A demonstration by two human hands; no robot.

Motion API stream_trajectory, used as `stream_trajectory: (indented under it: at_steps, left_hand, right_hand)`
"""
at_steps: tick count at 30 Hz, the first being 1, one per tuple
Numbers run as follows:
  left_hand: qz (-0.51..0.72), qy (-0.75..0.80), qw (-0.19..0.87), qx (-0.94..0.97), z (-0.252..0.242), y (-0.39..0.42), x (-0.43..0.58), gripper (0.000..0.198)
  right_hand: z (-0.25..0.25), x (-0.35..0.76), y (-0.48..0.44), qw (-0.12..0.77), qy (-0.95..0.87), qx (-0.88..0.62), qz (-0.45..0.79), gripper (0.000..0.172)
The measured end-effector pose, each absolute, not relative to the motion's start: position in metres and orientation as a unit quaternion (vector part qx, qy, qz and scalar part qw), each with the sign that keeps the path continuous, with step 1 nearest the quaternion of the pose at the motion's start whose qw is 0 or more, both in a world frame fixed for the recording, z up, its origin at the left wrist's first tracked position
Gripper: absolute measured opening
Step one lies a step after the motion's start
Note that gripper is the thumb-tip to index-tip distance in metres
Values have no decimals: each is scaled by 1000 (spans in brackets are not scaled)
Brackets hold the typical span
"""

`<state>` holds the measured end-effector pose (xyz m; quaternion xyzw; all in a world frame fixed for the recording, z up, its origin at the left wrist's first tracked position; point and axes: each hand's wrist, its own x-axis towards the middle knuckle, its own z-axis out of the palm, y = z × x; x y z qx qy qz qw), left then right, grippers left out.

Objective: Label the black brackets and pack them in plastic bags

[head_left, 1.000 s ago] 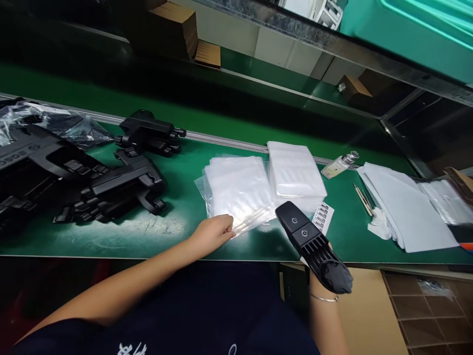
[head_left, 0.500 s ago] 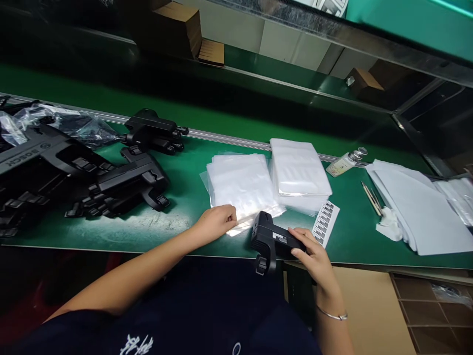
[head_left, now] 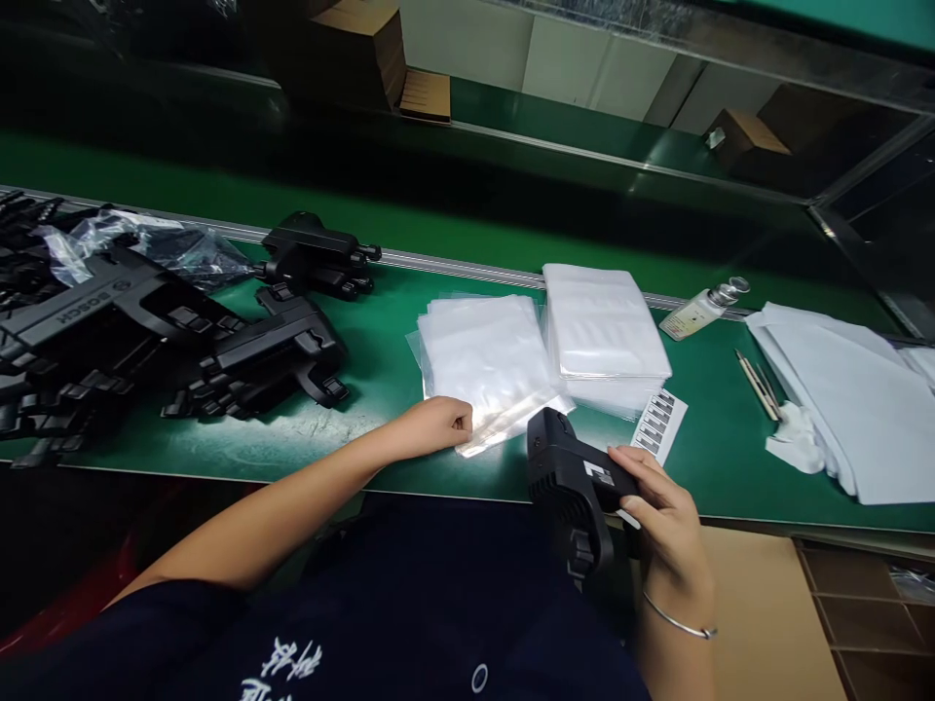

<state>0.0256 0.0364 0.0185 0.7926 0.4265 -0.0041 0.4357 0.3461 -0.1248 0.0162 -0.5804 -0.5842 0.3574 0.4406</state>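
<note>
My right hand [head_left: 668, 506] grips one end of a black plastic holder [head_left: 574, 467] with a ribbed body, a clamp arm and a small white label. The holder is tilted, above the bench's front edge. My left hand [head_left: 438, 425] is closed, fingers curled, at the near corner of a loose stack of clear plastic bags [head_left: 489, 350]; it seems to pinch a bag's edge, though the fingertips are hidden. A thicker stack of bags [head_left: 606, 321] lies just right of it. A sheet of printed labels [head_left: 658, 425] sits partly under that stack.
Several similar black holders [head_left: 270, 355] lie at the left, some piled beside a crumpled clear bag [head_left: 197, 253]. To the right are a pump bottle [head_left: 705, 310], tweezers [head_left: 758, 385], crumpled tissue [head_left: 795, 438] and white sheets [head_left: 854, 399]. A shelf with cardboard stacks [head_left: 361, 58] runs behind.
My right hand has drawn the black holder right and toward me, turning it so more of its ribbed side shows. My left hand stays at the bags' corner. The view has shifted slightly.
</note>
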Motion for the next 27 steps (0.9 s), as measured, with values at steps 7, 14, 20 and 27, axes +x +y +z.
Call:
stream_trajectory:
  at_steps: [7, 14, 20, 27]
  left_hand:
    - [-1, 419, 427, 802, 16, 34, 28, 22]
    - [16, 406, 486, 774, 11, 40, 20, 24]
    - [22, 411, 541, 734, 6, 45, 11, 22]
    - [22, 400, 553, 730, 5, 43, 14, 10]
  right_hand:
    - [28, 304, -97, 398, -630, -537, 396, 39]
    - [25, 286, -94, 316, -618, -616, 372, 39]
    - [25, 324, -117, 349, -590, -660, 309, 38]
    - [38, 345, -136, 430, -564, -639, 297, 33]
